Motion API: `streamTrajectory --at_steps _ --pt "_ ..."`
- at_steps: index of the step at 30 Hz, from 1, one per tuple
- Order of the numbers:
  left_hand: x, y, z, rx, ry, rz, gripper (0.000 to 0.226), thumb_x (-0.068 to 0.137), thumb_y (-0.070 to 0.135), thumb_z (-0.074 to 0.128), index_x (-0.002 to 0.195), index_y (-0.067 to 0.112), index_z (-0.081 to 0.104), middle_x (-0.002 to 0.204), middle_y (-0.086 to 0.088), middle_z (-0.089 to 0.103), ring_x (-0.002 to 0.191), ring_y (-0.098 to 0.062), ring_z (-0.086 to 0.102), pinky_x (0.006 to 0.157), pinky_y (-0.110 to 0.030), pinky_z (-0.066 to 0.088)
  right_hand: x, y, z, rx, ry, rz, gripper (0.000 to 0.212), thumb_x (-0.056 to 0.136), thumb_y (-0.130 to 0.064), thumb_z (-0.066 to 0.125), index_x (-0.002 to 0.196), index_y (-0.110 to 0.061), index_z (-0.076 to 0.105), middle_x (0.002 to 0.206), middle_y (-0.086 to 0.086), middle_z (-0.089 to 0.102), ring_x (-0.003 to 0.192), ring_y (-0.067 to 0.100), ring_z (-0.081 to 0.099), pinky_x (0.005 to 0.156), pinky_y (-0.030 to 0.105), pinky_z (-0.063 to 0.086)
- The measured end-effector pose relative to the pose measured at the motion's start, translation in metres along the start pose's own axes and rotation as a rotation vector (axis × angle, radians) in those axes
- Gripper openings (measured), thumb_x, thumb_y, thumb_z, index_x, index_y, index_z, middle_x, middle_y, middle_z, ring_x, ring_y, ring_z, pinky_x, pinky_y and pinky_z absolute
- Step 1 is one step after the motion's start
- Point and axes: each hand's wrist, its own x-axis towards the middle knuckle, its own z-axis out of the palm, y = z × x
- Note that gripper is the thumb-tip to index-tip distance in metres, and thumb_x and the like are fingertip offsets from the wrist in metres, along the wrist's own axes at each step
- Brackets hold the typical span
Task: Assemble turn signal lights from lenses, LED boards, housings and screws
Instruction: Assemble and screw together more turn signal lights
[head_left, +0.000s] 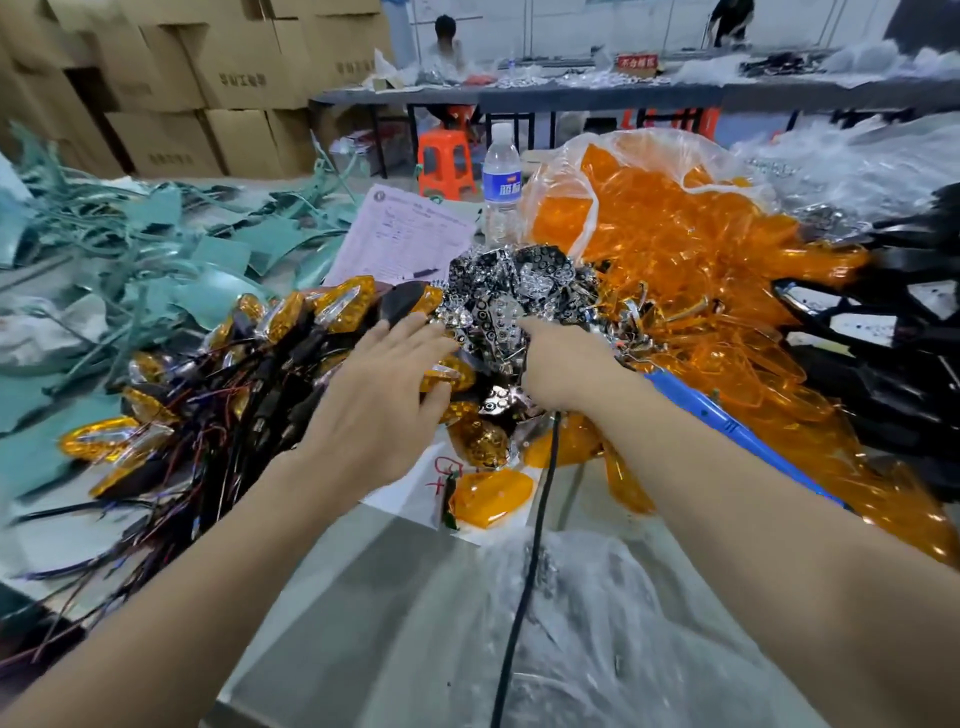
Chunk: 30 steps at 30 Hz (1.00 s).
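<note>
Amber plastic crowds a factory bench where a person's left hand (379, 405) lies flat, fingers straight and spread, between a heap of wired amber-faced lights (249, 374) at 9 o'clock and a mound of chrome reflectors (509, 291) at 12 o'clock. The right hand (561, 369) digs into that mound from the 3 o'clock side, its fingers buried among the shiny parts, so whether they grip anything cannot be told. Loose amber lenses (675, 249) spill from a clear bag at 2 o'clock, beside black housings (883, 338) cut off by the frame edge at 3 o'clock. Readable writing is scarce: a red sign (638, 61) on the far table at 1 o'clock appears to read "不合格区". The blue label of a water bottle (501, 182) at 12 o'clock is too blurred to read, as is the print on the stacked cardboard boxes (208, 78) at 11 o'clock and on a printed form (405, 234) beside the bottle. Illegible red handwriting marks a white sheet (415, 499) below the hands at 6 o'clock. A blue power tool (727, 415) lies half hidden under the right forearm, and a black cable (524, 571) runs toward the viewer over crumpled clear wrap (623, 649). Green film scraps (130, 234) litter 10 o'clock, and an orange stool (447, 161) stands beyond the bench.
</note>
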Motion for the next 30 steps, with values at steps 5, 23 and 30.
streamTrajectory --at_steps 5,23,30 --pt "0.016 0.031 0.031 0.175 -0.169 0.049 0.037 0.1 0.025 0.058 0.136 0.02 0.066 0.154 -0.001 0.054 0.154 -0.019 0.033 0.128 -0.047 0.008 0.0 0.014 -0.008 -0.309 -0.157 -0.076 0.047 0.093 -0.009 0.053 0.139 -0.016 0.054 0.133 0.005 0.061 0.107 0.029 0.062 0.09 0.05 0.057" --pt "0.032 0.1 0.032 -0.298 0.023 -0.269 0.04 0.098 0.03 0.063 0.138 0.03 0.057 0.084 0.011 0.075 0.076 -0.01 0.067 0.076 -0.038 0.053 -0.071 0.078 -0.041 0.59 0.593 0.165 0.02 0.084 -0.022 0.081 0.067 -0.032 0.076 0.061 -0.023 0.066 0.058 -0.009 0.061 0.058 0.01 0.046" --pt "0.0 0.161 0.046 -0.232 -0.23 -0.059 0.019 0.076 0.044 0.054 0.091 0.032 0.057 0.083 0.006 0.069 0.088 -0.027 0.068 0.062 -0.031 0.037 -0.122 0.084 -0.02 0.529 0.431 0.278 0.011 0.091 -0.025 0.076 0.082 -0.031 0.08 0.069 -0.018 0.063 0.052 -0.003 0.061 0.041 0.008 0.036"
